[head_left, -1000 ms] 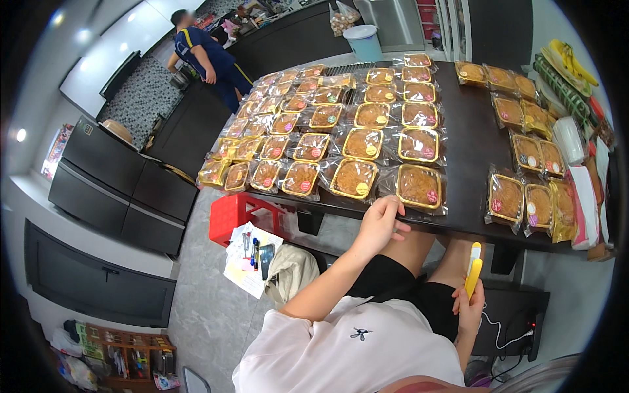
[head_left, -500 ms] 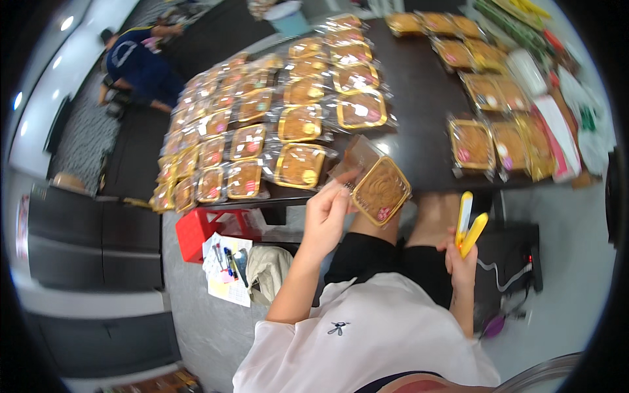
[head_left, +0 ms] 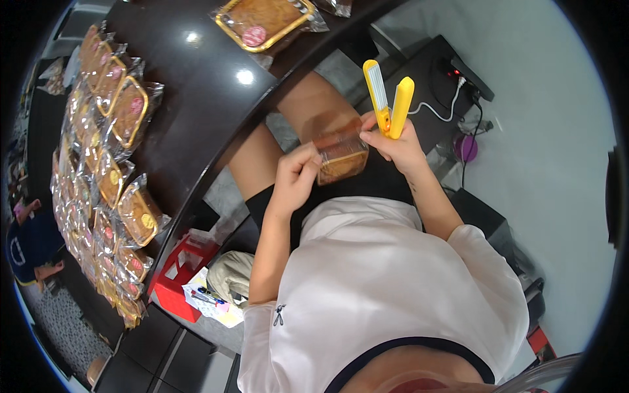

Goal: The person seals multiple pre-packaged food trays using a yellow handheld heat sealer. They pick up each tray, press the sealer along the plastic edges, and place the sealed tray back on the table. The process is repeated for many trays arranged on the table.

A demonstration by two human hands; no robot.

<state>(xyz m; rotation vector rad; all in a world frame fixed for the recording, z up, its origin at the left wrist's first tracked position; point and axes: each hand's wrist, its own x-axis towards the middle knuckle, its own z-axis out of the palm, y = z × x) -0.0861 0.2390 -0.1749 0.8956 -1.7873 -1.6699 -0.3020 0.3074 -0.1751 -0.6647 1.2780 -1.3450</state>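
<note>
Above my lap, a mooncake in a gold-rimmed tray inside a clear bag (head_left: 343,168) is tilted on its side. My left hand (head_left: 296,175) pinches the bag's left edge between thumb and fingers. At the other end, my right hand (head_left: 397,148) holds a small yellow mini hair iron (head_left: 394,105) upright, its two arms apart, one showing a pale ribbed plate. The right thumb and finger also pinch the bag's right corner. The iron's lower end is hidden in the palm.
Many bagged mooncakes (head_left: 128,111) fill the left of the dark table (head_left: 190,85); another bagged mooncake (head_left: 262,23) lies at its near edge. A red stool (head_left: 177,288), pens on paper (head_left: 208,298) and a white cable (head_left: 432,112) by a power strip are nearby. A person (head_left: 29,242) stands far left.
The view has turned rightward. The bagged mooncake has come from the table edge down over my lap, and my right hand with the iron has met it and now also grips the bag.
</note>
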